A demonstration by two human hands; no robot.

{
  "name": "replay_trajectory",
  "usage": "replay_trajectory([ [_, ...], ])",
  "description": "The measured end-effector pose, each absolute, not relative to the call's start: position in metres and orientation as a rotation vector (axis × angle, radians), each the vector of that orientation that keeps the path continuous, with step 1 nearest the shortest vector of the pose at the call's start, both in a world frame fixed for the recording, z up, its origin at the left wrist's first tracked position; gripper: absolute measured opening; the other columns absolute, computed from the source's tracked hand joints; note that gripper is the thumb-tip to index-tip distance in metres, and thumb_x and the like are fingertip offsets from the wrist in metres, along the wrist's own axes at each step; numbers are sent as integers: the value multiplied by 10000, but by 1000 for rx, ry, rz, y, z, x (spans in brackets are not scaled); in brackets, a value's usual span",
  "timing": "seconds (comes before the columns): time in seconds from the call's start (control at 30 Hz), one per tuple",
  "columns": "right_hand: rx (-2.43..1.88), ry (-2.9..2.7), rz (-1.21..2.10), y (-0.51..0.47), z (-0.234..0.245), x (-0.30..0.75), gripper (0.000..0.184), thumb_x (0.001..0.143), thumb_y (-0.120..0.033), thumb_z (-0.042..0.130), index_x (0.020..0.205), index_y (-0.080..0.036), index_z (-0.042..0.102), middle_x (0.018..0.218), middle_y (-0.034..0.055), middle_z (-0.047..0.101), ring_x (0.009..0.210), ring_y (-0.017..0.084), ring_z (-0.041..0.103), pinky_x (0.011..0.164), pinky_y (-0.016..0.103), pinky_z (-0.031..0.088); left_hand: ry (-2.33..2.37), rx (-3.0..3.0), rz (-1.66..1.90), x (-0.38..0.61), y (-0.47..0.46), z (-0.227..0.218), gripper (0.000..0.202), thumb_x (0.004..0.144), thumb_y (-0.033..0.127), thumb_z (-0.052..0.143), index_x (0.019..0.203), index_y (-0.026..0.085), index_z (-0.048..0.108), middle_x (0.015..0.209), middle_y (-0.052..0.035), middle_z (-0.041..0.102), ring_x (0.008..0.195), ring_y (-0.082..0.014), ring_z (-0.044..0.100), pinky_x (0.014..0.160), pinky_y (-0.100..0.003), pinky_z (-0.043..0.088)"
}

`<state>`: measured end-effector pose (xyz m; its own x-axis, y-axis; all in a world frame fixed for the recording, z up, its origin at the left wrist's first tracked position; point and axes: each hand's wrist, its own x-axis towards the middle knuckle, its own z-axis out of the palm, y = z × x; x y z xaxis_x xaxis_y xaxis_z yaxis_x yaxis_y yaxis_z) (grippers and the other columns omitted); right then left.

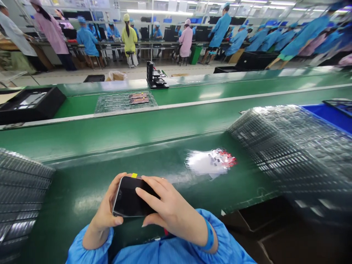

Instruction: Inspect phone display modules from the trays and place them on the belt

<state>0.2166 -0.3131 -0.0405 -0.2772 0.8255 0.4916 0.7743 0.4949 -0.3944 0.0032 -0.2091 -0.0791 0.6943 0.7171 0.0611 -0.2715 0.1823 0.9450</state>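
A phone screen (129, 201), black and glossy with a thin light edge, is held flat above the green bench near my body. My left hand (106, 209) grips its left end, the thumb along the near edge and the fingers behind. Across its right part lies my right hand (167, 205), fingertips on the glass and far edge, thumb at the near edge. A small yellow tab (134, 175) sticks out from the far edge. The underside is hidden. Beyond my right hand, a pile of clear film pieces (205, 163) with red tabs lies on the bench.
Stacked clear plastic trays rise at the right (297, 146) and left (22, 198). Across the green belt lie a clear tray (115, 103) with brown parts, a black fixture (155, 79) and a black box (33, 104). Several people work at benches behind.
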Motion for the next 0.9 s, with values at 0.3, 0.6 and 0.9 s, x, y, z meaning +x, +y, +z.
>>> replay_trajectory([
  [0.3, -1406, -2124, 145, -312, -33, 217, 584, 949, -430, 629, 1429, -127, 492, 1465, 237, 514, 1240, 379, 524, 937, 569, 507, 508, 1093, 759, 9, -214, -81, 959, 566, 521, 918, 1424, 365, 522, 1431, -71, 586, 1289, -330, 569, 1050, -364, 489],
  [0.6, -1383, -1728, 403, -294, -62, 216, 788, 890, -619, 631, 1490, -144, 444, 1484, 228, 504, 1353, 366, 503, 1085, 567, 453, 646, 784, 748, 36, -194, -67, 383, 902, 513, 653, 1016, 160, 749, 813, -72, 774, 620, -185, 705, 561, -269, 592],
  [0.9, -914, -965, 1795, -297, -90, 221, 520, 894, -559, 671, 1220, -157, 618, 955, 82, 762, 758, 193, 778, 630, 256, 594, 730, 787, 750, 32, -168, -56, 438, 889, 548, 654, 956, 123, 737, 709, -53, 704, 574, -155, 662, 493, -233, 568],
])
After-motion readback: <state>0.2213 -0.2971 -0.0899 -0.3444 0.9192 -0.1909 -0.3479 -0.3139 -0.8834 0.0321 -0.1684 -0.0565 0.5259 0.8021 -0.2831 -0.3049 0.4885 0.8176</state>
